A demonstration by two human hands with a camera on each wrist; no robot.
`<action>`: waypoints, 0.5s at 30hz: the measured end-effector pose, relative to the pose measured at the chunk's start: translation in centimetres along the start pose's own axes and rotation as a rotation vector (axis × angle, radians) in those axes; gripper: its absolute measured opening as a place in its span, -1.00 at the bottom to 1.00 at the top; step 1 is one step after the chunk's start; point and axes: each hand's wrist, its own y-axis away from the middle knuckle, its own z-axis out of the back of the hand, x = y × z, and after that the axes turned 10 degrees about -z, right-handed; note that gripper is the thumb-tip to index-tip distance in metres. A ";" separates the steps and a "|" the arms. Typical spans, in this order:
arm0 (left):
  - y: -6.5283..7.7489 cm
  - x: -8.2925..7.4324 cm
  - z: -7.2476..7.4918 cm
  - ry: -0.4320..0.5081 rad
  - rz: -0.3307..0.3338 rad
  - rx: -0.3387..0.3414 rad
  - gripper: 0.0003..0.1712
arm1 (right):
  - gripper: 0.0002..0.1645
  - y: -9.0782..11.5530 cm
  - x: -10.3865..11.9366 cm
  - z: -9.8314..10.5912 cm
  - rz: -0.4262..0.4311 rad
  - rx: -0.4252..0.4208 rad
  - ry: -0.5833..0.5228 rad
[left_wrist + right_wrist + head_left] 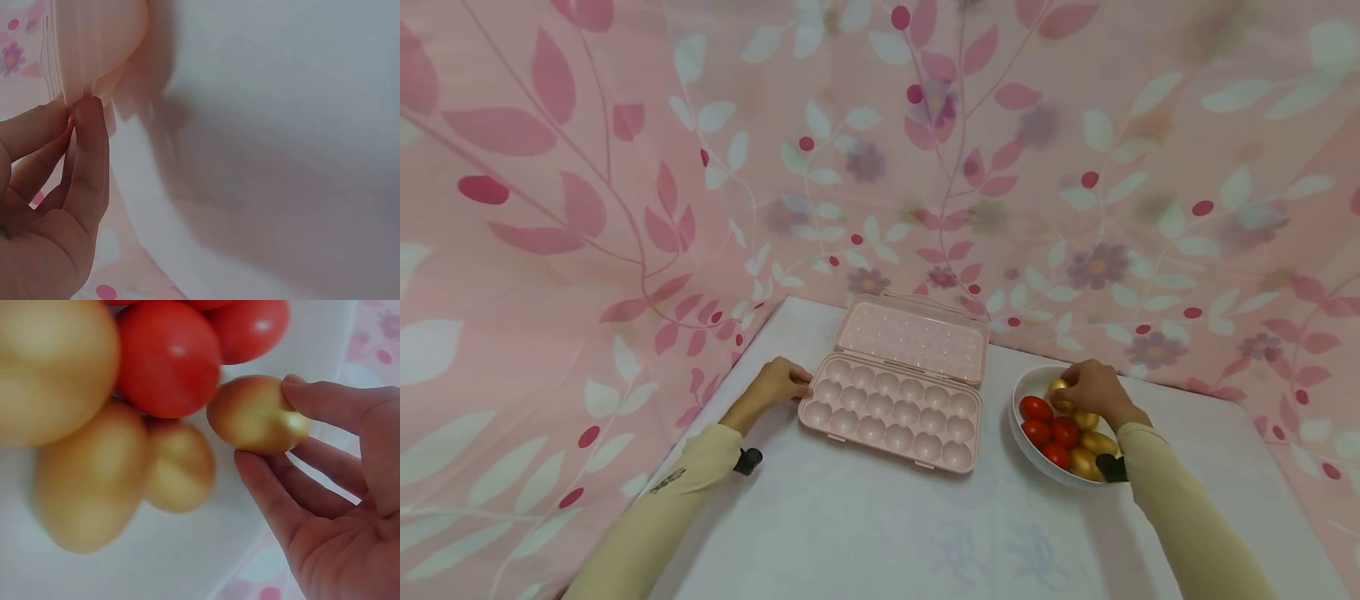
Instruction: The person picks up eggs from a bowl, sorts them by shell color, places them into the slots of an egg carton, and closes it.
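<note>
A pink egg box [891, 412] lies with its lid [913, 337] folded back, its rows of round hollows bare. At its left end my left hand [777, 383] pinches the rim between thumb and fingers, seen close in the left wrist view, where the box wall [103, 37] rises above the fingertips. To the right stands a white bowl [1026, 442] with several red eggs [1036, 433] and several golden eggs [1084, 462]. Over the bowl's far side, my right hand [1097, 392] grips one golden egg [253, 415] between thumb and fingers, beside a red egg [169, 359].
The white tabletop [850, 533] spreads in front of the box and bowl. Pink floral cloth [880, 167] hangs behind the table and along its left side.
</note>
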 end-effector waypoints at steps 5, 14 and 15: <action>0.0 0.0 -0.1 0.007 0.000 -0.003 -0.72 | -0.52 0.3 1.1 1.1 0.025 -0.034 -0.022; 0.2 0.4 -0.3 -0.039 -0.052 -0.012 -0.74 | -0.57 1.1 6.5 1.9 0.126 -0.143 -0.144; 0.2 0.4 -0.3 -0.043 -0.053 -0.015 -0.74 | -0.58 1.0 7.4 1.7 0.143 -0.154 -0.166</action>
